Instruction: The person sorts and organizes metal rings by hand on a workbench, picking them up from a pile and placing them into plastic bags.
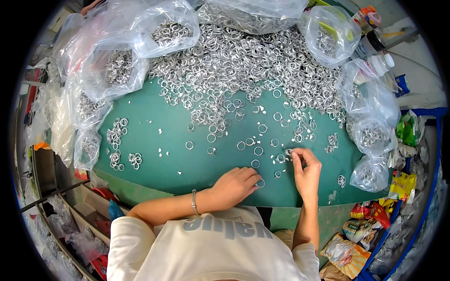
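My left hand [236, 186] lies low over the green table, its fingers curled together. A silver ring [260, 183] shows at its fingertips, partly covered by them. To the right, my right hand [307, 172] is closed in a pinch, with thumb and forefinger on another silver ring [289, 152]. Just left of that pinch lie a ring [281, 158] and small white chips. Another loose ring [255, 163] lies beyond my left fingertips. A large heap of silver rings [234, 56] spreads over the far half of the table.
Clear plastic bags of rings line the table's left [86, 147], far [166, 33] and right [370, 173] sides. Small ring clusters lie at left [116, 136] and right [332, 143]. White bottle [380, 63] stands at far right. Coloured packets [348, 255] fill a blue-framed rack at right.
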A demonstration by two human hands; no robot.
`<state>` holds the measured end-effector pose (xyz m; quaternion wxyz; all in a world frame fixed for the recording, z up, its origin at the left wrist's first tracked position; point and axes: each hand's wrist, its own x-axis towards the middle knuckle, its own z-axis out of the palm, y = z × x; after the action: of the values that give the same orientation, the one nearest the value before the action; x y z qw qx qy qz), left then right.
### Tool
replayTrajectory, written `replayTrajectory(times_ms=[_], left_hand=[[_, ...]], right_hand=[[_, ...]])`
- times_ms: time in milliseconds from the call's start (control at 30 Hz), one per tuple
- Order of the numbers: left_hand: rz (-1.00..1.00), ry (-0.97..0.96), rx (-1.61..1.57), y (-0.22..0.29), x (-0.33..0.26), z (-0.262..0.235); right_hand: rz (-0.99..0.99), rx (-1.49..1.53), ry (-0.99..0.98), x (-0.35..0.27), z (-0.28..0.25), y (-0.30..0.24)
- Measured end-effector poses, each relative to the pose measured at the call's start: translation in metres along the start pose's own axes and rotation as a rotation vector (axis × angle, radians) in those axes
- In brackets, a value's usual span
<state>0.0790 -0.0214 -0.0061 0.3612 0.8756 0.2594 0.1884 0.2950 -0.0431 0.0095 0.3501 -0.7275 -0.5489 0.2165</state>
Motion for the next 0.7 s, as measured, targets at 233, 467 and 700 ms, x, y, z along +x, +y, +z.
replayTrajectory(times_ms=[233,467,700], left_hand=[[0.050,-0.004,0.053,0.006,0.010,0.019],[0.063,0.018,0.157,0.010,0.027,0.040],[0.132,-0.085,0.245,0.011,0.036,0.042]], right_hand=[[-0.085,-0.104,0.061,0.012,-0.007,0.008],[0.204,0.284,-0.075,-0.005,-0.007,0.013],[0.341,0.444,-0.151,-0.011,-0.010,0.015]])
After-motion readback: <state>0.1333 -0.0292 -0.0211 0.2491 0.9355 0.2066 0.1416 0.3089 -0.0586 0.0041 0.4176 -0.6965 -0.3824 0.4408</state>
